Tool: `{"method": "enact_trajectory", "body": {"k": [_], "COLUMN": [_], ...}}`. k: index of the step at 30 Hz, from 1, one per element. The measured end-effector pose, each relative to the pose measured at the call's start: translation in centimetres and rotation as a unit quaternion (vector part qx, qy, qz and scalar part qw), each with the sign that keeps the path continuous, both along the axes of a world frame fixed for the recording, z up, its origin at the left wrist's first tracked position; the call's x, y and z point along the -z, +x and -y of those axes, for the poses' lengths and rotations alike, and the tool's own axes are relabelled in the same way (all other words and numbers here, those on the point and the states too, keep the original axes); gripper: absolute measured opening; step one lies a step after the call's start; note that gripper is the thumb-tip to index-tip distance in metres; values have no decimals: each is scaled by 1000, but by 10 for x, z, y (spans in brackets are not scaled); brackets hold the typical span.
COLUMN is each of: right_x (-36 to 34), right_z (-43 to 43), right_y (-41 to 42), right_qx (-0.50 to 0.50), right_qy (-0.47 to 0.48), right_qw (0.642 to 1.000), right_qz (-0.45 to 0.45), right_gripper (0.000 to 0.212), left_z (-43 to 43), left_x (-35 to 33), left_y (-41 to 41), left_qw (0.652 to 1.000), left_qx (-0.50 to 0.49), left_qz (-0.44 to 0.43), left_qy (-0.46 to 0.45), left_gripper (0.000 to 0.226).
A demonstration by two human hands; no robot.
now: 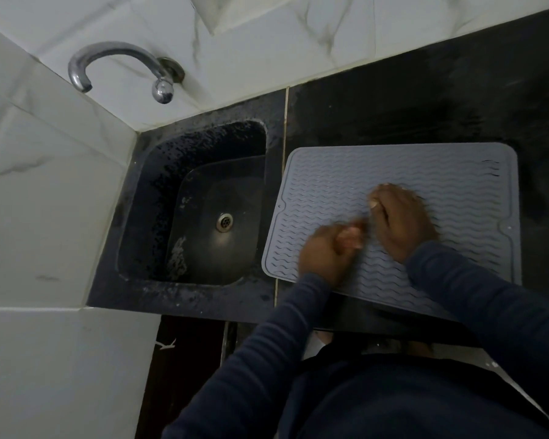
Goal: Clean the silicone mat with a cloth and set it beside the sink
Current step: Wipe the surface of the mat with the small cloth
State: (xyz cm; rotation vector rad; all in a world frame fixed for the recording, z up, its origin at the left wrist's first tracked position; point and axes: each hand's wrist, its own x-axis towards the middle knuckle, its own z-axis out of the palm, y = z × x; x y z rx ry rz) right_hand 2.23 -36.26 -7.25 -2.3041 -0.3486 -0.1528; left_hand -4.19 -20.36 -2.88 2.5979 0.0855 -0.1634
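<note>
A grey silicone mat [425, 172] with a wavy ribbed surface lies flat on the black counter, just right of the sink [159, 185]. Its near edge hangs slightly over the counter's front. Both of my hands are over the middle of the mat, close together. My right hand [401, 223] rests on the mat with its fingers curled under and nothing visible in it. My left hand [327, 251] is motion-blurred, with its fingers bunched and pointing toward the right hand. No cloth is visible.
The black sink has a metal drain [224, 222] and wet, speckled walls. A curved chrome tap [114, 63] comes out of the white marble-tiled wall above it. Black counter [425, 106] extends behind and to the right of the mat.
</note>
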Motion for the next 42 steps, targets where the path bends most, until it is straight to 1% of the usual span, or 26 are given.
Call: {"method": "enact_trajectory", "body": {"k": [2, 4, 5, 7, 9, 10, 12, 14, 16, 17, 19, 21, 22, 23, 26, 28, 30, 31, 32, 34, 35, 36, 37, 39, 40, 42], "right_x": [-2, -2, -1, 3, 3, 5, 5, 1, -4, -6, -8, -6, -5, -4, 2, 3, 4, 4, 3, 0, -2, -4, -5, -8, -10, -11], "right_z": [2, 3, 2, 2, 2, 2, 1, 0, 1, 2, 5, 9, 10, 10, 7, 6, 5, 5, 5, 5, 5, 6, 6, 5, 5, 5], "right_y": [0, -1, -1, -3, -3, -2, 0, 0, -1, -2, -6, -6, -6, -4, -2, -2, -1, -1, -1, -3, -4, -4, -6, -7, -5, -1], "right_qx": [2, -4, -10, -17, -14, -14, -17, -15, -7, -4, -3, -9, -16, -27, -40, -22, -12, -11, -12, -10, -4, 3, 11, 21, 21, 21], "right_qy": [24, 17, 0, -27, -33, -36, -38, -28, 14, 45, 118, 170, 169, 149, 73, 66, 63, 62, 63, 90, 116, 143, 164, 176, 170, 151], "right_qw": [1000, 1000, 1000, 999, 999, 999, 999, 999, 1000, 999, 993, 985, 985, 988, 997, 998, 998, 998, 998, 996, 993, 989, 986, 983, 984, 986], "right_qz": [-8, -13, -9, -10, -15, -16, -14, -12, -13, -16, -23, -32, -30, -23, -3, -4, -9, -10, -10, -17, -24, -33, -42, -48, -53, -68], "right_gripper": [28, 27, 25, 22, 25, 27, 29, 32, 33, 32, 34, 37, 36, 36, 36, 36, 35, 36, 38, 40, 41, 42, 44, 47, 46, 42], "left_z": [32, 25, 7, -41, -91, -107, -119, -100, -57, -29, 27, 51, 47, 31, -39, -79, -98, -98, -90, -57, -34, -9, 16, 48, 51, 28], "left_x": [-1, 0, 1, 2, 0, -1, -1, -4, -4, -3, -2, -3, -4, -3, -3, -5, -7, -7, -8, -9, -8, -5, -4, -6, -7, -8], "left_y": [-4, 1, 4, 6, 9, 11, 14, 19, 19, 18, 11, 12, 14, 18, 24, 30, 35, 38, 40, 40, 37, 34, 29, 24, 26, 31], "left_qw": [997, 993, 993, 994, 984, 978, 973, 985, 998, 1000, 994, 990, 990, 991, 992, 982, 971, 970, 974, 988, 994, 998, 999, 991, 987, 983], "left_qx": [67, 86, 76, -8, -111, -143, -149, -116, -38, 13, 103, 117, 105, 84, -45, -114, -153, -166, -171, -142, -101, -47, 12, 103, 129, 133], "left_qz": [-3, -7, -13, -42, -65, -75, -76, -41, -12, -11, -32, -51, -47, -46, -72, -86, -91, -87, -78, -51, -43, -39, -36, -39, -42, -36], "left_qy": [35, 79, 94, 105, 121, 136, 157, 121, 45, 22, 21, 56, 79, 96, 96, 127, 159, 154, 128, 30, 0, -5, 15, 69, 90, 121], "left_gripper": [38, 40, 40, 38, 34, 33, 33, 34, 35, 36, 41, 44, 43, 41, 42, 40, 36, 37, 39, 42, 40, 37, 36, 46, 51, 47]}}
